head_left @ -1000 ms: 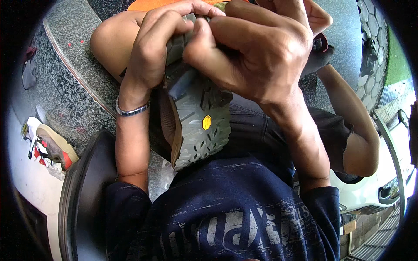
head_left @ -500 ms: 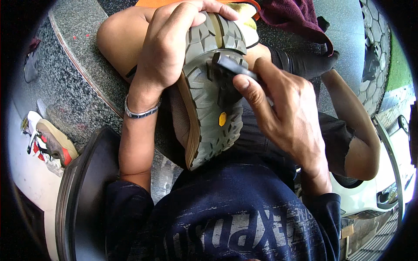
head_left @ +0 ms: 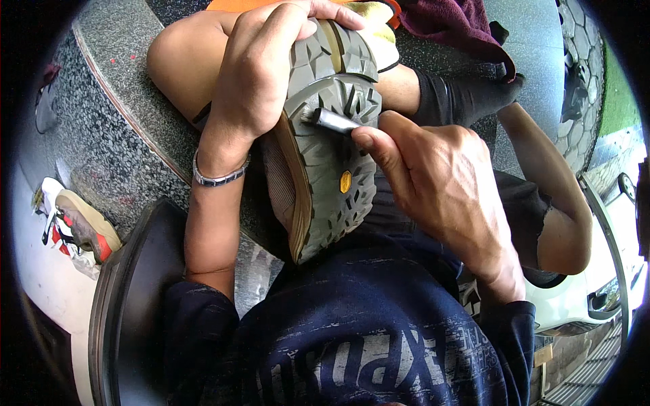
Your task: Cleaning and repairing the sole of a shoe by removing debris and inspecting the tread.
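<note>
A brown shoe (head_left: 321, 162) is held upside down over my lap, its grey lugged sole facing up with a small yellow mark in it. My left hand (head_left: 261, 78) is closed round the shoe's far end from the left side. In my right hand (head_left: 443, 179) is a small brush (head_left: 335, 122) with a dark, shiny handle, gripped between thumb and fingers. Its short pale bristles appear to touch the sole's left part, above the yellow mark. The rest of the handle is hidden in my hand.
A maroon towel (head_left: 453, 27) lies at the far side, near a yellow cloth (head_left: 379, 34) and an orange thing (head_left: 244, 5). Another shoe (head_left: 84, 220) with a red patch lies at the left. A dark curved-edged object (head_left: 139, 298) stands close to my left arm.
My right hand has brought the brush left across the sole, and its handle now lies flatter. The shoe and my left hand have barely shifted.
</note>
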Demonstrator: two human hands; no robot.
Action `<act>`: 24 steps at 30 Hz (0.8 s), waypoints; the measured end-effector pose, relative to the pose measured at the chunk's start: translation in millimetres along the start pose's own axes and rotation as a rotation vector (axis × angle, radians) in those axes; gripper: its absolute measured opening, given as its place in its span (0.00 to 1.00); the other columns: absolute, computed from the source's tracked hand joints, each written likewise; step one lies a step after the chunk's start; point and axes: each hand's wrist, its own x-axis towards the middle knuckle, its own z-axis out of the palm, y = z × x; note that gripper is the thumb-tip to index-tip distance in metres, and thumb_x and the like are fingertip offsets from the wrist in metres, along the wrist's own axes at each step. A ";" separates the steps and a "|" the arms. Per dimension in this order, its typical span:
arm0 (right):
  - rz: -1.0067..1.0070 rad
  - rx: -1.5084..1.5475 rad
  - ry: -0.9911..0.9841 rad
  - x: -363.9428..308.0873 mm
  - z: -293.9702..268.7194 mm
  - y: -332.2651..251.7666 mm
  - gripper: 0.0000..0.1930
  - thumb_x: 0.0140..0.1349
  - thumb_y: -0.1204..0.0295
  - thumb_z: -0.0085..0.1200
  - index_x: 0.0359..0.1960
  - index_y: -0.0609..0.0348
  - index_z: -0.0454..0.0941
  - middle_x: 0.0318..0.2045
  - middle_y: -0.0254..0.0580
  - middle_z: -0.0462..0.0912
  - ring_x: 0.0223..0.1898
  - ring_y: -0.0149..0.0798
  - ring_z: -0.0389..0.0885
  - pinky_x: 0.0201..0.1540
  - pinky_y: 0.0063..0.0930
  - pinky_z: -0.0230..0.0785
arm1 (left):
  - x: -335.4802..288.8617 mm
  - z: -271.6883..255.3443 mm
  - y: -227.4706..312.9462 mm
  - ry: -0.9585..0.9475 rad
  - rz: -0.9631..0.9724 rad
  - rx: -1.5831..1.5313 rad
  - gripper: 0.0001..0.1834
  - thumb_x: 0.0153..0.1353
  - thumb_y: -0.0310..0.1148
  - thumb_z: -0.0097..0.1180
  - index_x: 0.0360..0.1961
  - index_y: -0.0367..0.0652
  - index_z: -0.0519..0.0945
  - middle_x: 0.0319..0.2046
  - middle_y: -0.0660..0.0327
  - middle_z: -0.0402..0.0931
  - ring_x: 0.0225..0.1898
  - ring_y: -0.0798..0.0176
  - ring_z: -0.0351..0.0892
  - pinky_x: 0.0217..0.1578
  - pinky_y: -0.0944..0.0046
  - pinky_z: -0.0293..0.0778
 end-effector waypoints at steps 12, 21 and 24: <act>-0.266 -0.035 -0.123 24.9 -9.2 32.4 0.24 0.76 0.54 0.49 0.29 0.59 0.85 0.13 0.46 0.77 0.14 0.45 0.78 0.23 0.40 0.70 | 2.8 -1.6 -9.1 -0.020 0.037 0.019 0.29 0.67 0.37 0.29 0.49 0.27 0.79 0.43 0.51 0.83 0.45 0.62 0.82 0.53 0.64 0.75; -0.396 -0.306 -0.276 50.4 -61.2 -14.5 0.27 0.78 0.55 0.47 0.25 0.60 0.86 0.10 0.38 0.74 0.09 0.32 0.67 0.18 0.35 0.61 | 4.0 -4.1 -5.8 -0.038 0.080 0.126 0.29 0.66 0.38 0.29 0.49 0.28 0.80 0.45 0.51 0.83 0.48 0.61 0.82 0.55 0.63 0.74; 0.055 -0.333 -0.631 61.6 -71.8 -39.1 0.28 0.78 0.55 0.47 0.23 0.60 0.86 0.09 0.35 0.74 0.09 0.27 0.64 0.17 0.31 0.60 | -0.1 -4.9 -4.6 -0.027 0.057 0.161 0.28 0.66 0.37 0.29 0.48 0.28 0.80 0.46 0.51 0.83 0.48 0.61 0.82 0.55 0.63 0.74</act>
